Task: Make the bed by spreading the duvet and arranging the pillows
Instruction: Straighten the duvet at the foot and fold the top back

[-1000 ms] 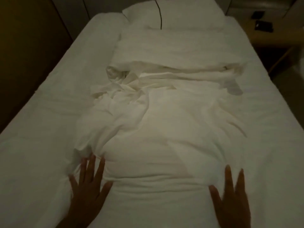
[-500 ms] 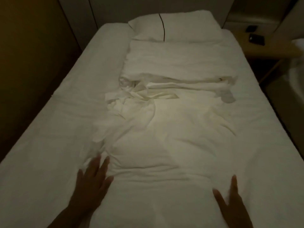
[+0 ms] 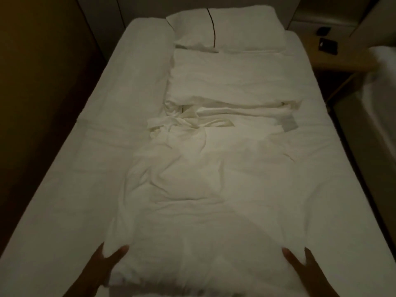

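Observation:
A white duvet (image 3: 214, 179) lies along the middle of the bed, narrower than the mattress (image 3: 75, 189). Its far part is folded back on itself (image 3: 235, 86), with a crumpled bunch (image 3: 182, 125) in front of the fold. Two white pillows (image 3: 242, 28) lie side by side at the head, touching the fold. My left hand (image 3: 107, 264) holds the duvet's near left edge, with fabric between thumb and fingers. My right hand (image 3: 297, 266) holds the near right edge the same way. Most of both hands' fingers are hidden by cloth.
A dark wooden panel (image 3: 42, 93) runs close along the bed's left side. At the right stands a wooden nightstand (image 3: 342, 61) with a dark flat object (image 3: 327, 45) on it. Another white-covered bed (image 3: 383, 86) lies beyond a narrow gap.
Both hands lay flat on top of the duvet; they have slid back toward me and now hold its side edges. The view has pulled back, showing more of the bed's head.

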`<action>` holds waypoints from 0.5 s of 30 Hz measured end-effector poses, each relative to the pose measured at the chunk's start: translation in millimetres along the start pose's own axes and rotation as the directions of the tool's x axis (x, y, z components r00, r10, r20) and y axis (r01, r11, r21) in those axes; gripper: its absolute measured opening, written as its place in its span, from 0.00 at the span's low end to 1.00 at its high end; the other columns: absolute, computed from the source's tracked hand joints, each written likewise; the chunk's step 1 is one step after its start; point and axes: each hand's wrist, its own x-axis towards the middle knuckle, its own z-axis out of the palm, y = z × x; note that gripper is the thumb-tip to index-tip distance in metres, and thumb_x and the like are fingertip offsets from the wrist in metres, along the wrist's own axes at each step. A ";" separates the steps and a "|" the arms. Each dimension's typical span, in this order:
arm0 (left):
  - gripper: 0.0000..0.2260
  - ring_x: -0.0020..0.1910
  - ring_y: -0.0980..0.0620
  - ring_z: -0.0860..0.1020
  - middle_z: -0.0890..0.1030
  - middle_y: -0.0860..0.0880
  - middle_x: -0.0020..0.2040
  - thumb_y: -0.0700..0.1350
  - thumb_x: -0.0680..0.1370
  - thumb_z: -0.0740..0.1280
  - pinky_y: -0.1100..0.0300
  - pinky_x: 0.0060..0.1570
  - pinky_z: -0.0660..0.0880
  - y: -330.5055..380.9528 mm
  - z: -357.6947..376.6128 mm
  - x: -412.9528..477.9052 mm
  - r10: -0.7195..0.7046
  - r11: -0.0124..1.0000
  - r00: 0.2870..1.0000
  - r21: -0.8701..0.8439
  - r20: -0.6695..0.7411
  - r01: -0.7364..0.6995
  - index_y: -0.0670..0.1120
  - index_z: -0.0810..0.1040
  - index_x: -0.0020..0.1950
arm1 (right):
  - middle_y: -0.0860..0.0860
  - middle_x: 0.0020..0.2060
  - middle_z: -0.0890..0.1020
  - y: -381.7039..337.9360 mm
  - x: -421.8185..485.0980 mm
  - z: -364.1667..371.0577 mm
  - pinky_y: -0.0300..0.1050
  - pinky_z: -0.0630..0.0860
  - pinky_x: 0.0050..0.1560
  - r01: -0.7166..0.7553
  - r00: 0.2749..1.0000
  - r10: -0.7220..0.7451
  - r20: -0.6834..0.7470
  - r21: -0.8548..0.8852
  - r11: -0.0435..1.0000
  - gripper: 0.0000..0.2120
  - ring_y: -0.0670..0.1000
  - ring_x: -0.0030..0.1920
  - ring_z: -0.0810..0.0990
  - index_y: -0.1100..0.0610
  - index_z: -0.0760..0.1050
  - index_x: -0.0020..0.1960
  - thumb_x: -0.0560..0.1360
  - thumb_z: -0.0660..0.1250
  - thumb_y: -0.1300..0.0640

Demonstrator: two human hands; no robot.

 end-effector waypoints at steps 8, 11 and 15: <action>0.24 0.65 0.50 0.71 0.74 0.56 0.66 0.48 0.73 0.74 0.51 0.64 0.68 138.2 -40.2 -58.9 0.460 0.886 0.888 -0.074 0.015 -0.458 0.63 0.71 0.66 | 0.48 0.77 0.60 -74.3 -33.8 -72.8 0.61 0.59 0.73 0.106 0.994 -0.106 -0.006 0.004 0.994 0.54 0.57 0.74 0.62 0.33 0.55 0.72 0.50 0.68 0.21; 0.11 0.53 0.47 0.79 0.80 0.54 0.58 0.44 0.78 0.66 0.53 0.41 0.80 195.4 -45.0 -68.5 0.525 0.841 0.849 -0.179 0.048 -0.510 0.56 0.77 0.60 | 0.45 0.74 0.66 -104.6 -53.5 -100.8 0.65 0.64 0.70 0.272 0.961 -0.275 -0.001 0.159 0.949 0.35 0.56 0.71 0.67 0.30 0.64 0.68 0.63 0.69 0.28; 0.21 0.55 0.42 0.79 0.79 0.46 0.58 0.48 0.73 0.73 0.54 0.42 0.81 265.3 -39.4 -71.1 0.539 0.806 0.835 -0.351 0.107 -0.476 0.49 0.73 0.64 | 0.45 0.67 0.75 -174.0 -69.7 -118.3 0.50 0.73 0.63 0.457 0.886 -0.458 -0.072 0.306 0.835 0.25 0.50 0.67 0.74 0.44 0.70 0.70 0.74 0.68 0.46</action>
